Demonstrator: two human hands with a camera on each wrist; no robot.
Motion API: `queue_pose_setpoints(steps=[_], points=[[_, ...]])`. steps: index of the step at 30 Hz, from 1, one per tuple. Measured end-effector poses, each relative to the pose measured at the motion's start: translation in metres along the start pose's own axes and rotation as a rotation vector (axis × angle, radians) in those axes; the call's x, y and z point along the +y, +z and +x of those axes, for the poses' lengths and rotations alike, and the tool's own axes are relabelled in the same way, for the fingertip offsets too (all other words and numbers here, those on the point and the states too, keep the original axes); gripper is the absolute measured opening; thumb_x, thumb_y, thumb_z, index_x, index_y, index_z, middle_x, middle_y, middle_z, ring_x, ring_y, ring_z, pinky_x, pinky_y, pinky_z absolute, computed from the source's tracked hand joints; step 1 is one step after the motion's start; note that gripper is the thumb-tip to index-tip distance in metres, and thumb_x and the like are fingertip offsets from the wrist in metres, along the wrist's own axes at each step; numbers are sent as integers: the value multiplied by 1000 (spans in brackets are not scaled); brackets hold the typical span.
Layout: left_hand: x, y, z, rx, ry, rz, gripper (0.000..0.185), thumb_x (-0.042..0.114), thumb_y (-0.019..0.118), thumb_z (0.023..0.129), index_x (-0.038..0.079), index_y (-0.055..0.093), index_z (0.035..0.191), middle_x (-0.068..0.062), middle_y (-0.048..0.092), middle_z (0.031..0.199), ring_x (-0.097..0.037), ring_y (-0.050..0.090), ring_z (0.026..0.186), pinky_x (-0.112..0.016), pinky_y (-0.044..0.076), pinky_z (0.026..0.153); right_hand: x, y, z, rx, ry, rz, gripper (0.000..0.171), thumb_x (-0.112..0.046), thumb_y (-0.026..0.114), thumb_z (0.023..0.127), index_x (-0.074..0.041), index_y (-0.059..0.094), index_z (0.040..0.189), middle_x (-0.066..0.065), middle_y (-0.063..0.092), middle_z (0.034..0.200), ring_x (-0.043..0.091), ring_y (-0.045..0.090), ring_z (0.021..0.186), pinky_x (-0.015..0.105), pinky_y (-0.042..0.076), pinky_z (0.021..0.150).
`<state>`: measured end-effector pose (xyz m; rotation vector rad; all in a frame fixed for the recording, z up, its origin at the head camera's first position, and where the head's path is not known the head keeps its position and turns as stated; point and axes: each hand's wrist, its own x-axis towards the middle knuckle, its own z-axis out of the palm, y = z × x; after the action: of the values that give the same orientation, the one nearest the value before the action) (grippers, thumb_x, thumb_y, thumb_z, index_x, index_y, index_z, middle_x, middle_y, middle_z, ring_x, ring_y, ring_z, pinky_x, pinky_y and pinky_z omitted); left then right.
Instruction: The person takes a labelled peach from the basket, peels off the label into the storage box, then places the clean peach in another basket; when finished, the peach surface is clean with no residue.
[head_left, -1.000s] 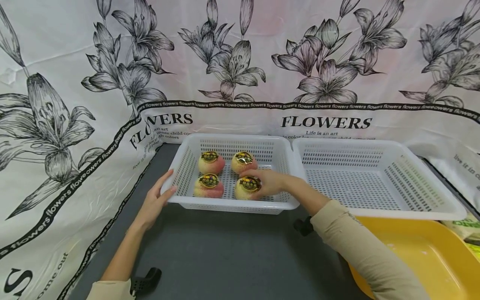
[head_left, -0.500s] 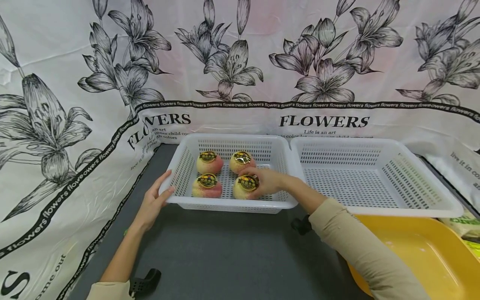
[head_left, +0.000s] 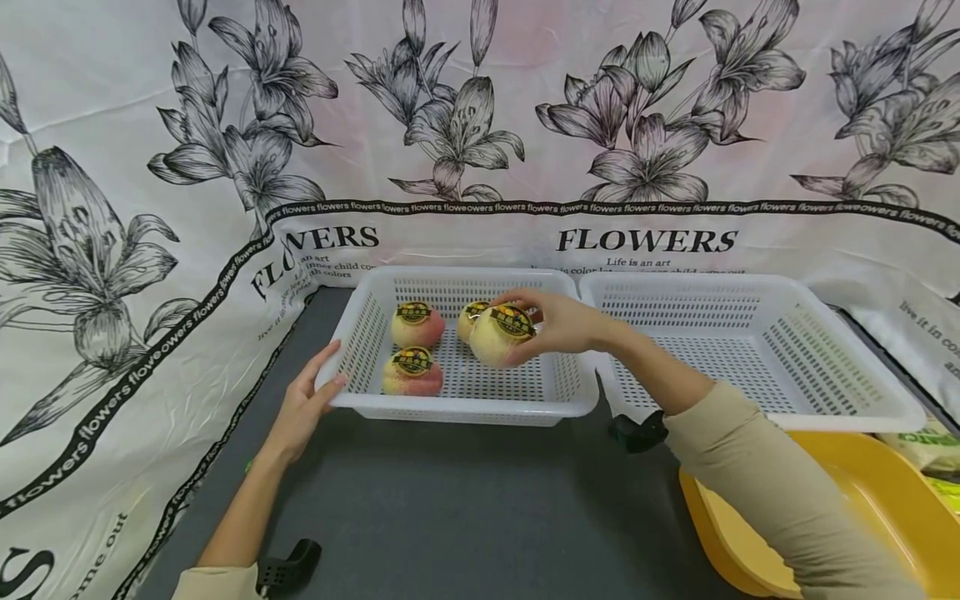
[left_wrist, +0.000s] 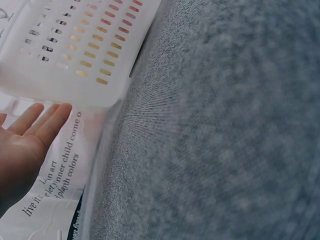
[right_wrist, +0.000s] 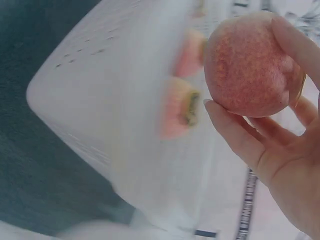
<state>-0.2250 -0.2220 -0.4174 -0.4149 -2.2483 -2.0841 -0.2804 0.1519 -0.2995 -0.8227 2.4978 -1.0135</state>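
My right hand point(head_left: 558, 323) grips a pale yellow and pink peach point(head_left: 493, 340) with a black-and-gold sticker, raised above the floor of the left white basket point(head_left: 457, 408). In the right wrist view the peach point(right_wrist: 250, 65) shows its red side, with fingers and thumb round it. Inside the basket, two peaches stand on the left, the rear one point(head_left: 417, 323) behind the front one point(head_left: 412, 372). A third peach point(head_left: 468, 317) is partly hidden behind the held one. My left hand point(head_left: 300, 410) rests against the basket's left edge; its fingers look straight in the left wrist view point(left_wrist: 22, 150).
A second white perforated basket point(head_left: 697, 358) stands right beside the first. In front of it is a yellow tray point(head_left: 720, 533), partly covered by the right sleeve. Both baskets sit on the dark grey table point(head_left: 450, 500), before a flower-printed cloth point(head_left: 480, 237).
The right hand has lifted the front right peach up from the basket floor, toward the back. The left hand stays at the basket's edge.
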Motion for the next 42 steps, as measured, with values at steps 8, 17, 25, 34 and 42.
queue_pose_setpoints(steps=[8,17,25,34,42], points=[[1,1,-1,-4,23,5,55,6,46,100,-2,22,149,-30,27,144,-13,51,110,-22,50,76,-15,-11,-50,39,-23,85,78,-28,82,75,-18,41,141,12,43,138,39,41,125,51,41,94],[2,1,-3,-4,29,-4,54,6,46,100,-2,23,149,-30,26,145,-11,51,111,-21,50,77,-4,17,-93,1,-52,35,73,-32,82,75,-16,47,137,5,52,131,29,53,112,47,44,90],[2,2,-3,-8,26,-7,54,6,46,100,-1,23,149,-29,26,145,-12,50,111,-21,49,76,-3,44,-117,-58,-125,30,74,-38,83,72,-19,49,134,-4,53,126,20,54,104,31,49,81],[5,2,-2,-2,15,-19,55,4,46,99,-2,23,148,-30,27,144,-10,52,109,-20,50,76,14,74,-123,-150,-79,30,67,-38,82,74,-20,51,131,-11,55,118,13,51,102,31,43,91],[5,2,-1,-11,15,-20,55,5,46,100,-2,22,148,-30,26,145,-13,51,111,-20,50,76,33,91,-123,-193,-77,57,67,-37,81,76,-15,50,132,-9,55,115,14,50,101,30,43,90]])
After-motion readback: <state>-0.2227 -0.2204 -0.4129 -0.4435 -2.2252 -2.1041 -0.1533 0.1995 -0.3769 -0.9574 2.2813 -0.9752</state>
